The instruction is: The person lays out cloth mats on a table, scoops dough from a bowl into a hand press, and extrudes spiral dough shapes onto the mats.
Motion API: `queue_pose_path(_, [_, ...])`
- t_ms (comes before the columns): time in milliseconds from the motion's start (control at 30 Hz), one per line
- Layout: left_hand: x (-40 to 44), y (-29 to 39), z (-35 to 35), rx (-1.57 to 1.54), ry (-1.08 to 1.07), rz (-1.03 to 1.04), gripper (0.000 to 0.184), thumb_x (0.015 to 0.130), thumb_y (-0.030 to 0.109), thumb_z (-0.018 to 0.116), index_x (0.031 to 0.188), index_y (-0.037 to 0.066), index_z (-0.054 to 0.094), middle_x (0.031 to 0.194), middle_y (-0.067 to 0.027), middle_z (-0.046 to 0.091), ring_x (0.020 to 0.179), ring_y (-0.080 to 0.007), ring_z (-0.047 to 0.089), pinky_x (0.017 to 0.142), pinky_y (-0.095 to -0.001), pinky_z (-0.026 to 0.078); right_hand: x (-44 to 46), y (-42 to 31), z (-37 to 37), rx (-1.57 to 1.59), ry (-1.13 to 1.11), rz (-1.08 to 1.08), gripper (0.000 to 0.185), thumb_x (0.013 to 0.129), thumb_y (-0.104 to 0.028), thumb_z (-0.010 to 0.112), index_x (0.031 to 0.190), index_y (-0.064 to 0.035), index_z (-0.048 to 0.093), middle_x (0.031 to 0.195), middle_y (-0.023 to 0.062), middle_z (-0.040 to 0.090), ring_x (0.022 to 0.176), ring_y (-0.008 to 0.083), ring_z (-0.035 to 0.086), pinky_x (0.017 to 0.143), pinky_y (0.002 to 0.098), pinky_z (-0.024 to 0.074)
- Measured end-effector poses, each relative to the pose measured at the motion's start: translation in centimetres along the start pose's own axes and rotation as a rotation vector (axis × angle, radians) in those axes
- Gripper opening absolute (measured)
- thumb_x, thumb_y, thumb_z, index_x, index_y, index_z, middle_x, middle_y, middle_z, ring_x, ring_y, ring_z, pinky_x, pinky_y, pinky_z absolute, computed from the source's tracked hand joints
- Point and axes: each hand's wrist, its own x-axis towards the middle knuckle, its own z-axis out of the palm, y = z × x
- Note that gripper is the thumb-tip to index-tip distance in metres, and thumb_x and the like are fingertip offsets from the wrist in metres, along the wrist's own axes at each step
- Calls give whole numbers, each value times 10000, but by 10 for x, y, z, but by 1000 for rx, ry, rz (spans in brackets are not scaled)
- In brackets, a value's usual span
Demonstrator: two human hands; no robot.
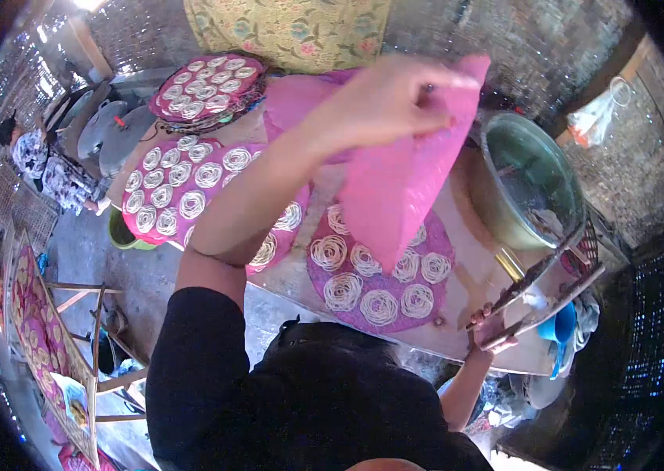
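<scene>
Raised over the table, my left hand (399, 102) is blurred, its fingers closed on a pink sheet (395, 188) that hangs down in folds. Under the sheet lies a round pink mat (379, 320) with coils of pale strands (380, 307), partly covered by it. At the table's right edge my right hand (493, 334) is closed around the ends of two dark wooden bars (548, 306). Just beyond them stands a brass-coloured tube (509, 264). Other pink mats with coils (192, 203) lie to the left.
A large green basin (532, 180) with liquid sits at the right, near a blue dipper (558, 326). A stacked mat of coils (206, 86) stands at the back. At far left are a person (49, 169), large round pans (104, 129) and a slanted rack (53, 345).
</scene>
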Motion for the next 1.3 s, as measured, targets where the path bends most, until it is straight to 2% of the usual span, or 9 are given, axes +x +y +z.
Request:
queue_pose_path(167, [-54, 0, -19, -141, 161, -183, 438, 814, 70, 641, 1243, 97, 558, 1091, 6, 621, 872, -42, 536, 763, -216, 464, -5, -3, -3, 21, 10, -2, 1178, 533, -501, 833, 1438, -134, 175, 1073, 148, 501, 867, 292, 521, 803, 413, 426])
queue_pose_path(533, [-213, -84, 113, -310, 98, -848, 479, 773, 51, 653, 1235, 146, 567, 1183, -82, 587, 855, -141, 600, 743, -287, 500, -7, -2, -5, -3, 6, -18, 1095, 593, -561, 780, 1414, -136, 194, 1066, 148, 485, 889, 302, 533, 815, 412, 433])
queue_pose_path(767, [-232, -95, 119, -211, -27, -924, 455, 768, -11, 606, 1214, 72, 571, 1144, -82, 593, 929, -171, 587, 792, -308, 490, -7, 0, -1, -5, 35, -16, 1120, 579, -549, 791, 1421, -123, 187, 1066, 152, 490, 886, 303, 540, 821, 410, 439])
queue_pose_path(867, [-235, -97, 119, -304, 39, -768, 464, 769, 87, 665, 1220, 155, 579, 999, -109, 632, 835, -168, 600, 722, -291, 488, -5, 0, 1, 4, 43, -12, 1119, 574, -546, 796, 1417, -115, 198, 1069, 153, 490, 888, 300, 538, 810, 408, 440])
queue_pose_path(1033, [-248, -95, 132, -907, 227, -1013, 471, 775, 125, 683, 1230, 155, 563, 1012, -105, 617, 879, -170, 599, 743, -301, 505, -4, 0, 3, -8, 80, -17, 1116, 567, -542, 801, 1410, -96, 221, 1056, 154, 497, 860, 285, 529, 777, 376, 440])
queue_pose_path(1067, [-245, -85, 129, -908, 228, -1015, 471, 775, 125, 683, 1230, 155, 563, 1012, -105, 617, 879, -170, 599, 743, -301, 505, -4, -1, 5, -8, 81, -15, 1116, 567, -542, 801, 1410, -96, 221, 1056, 154, 497, 860, 285, 529, 777, 376, 440])
queue_pose_path(1133, [-234, -59, 115, -100, -62, -908, 515, 760, -14, 658, 1251, 69, 525, 1112, -108, 576, 817, -170, 606, 621, -268, 536, -2, 0, 7, -31, 106, -19, 1125, 560, -547, 802, 1408, -85, 224, 1039, 156, 504, 848, 281, 524, 770, 365, 440])
queue_pose_path(1267, [-261, -81, 130, -412, 53, -1049, 543, 745, 42, 691, 1257, 86, 516, 1120, -148, 570, 859, -220, 619, 661, -329, 539, 0, 1, 6, -33, 94, -20, 1133, 556, -548, 803, 1408, -79, 222, 1017, 154, 514, 835, 281, 527, 763, 365, 442])
queue_pose_path(1300, [-267, -90, 131, -85, 30, -806, 555, 736, 69, 704, 1257, 85, 513, 1144, -157, 550, 912, -247, 608, 713, -352, 528, 0, 0, 7, -35, 104, -17, 1133, 554, -547, 804, 1408, -82, 222, 1005, 152, 517, 825, 281, 527, 760, 363, 441])
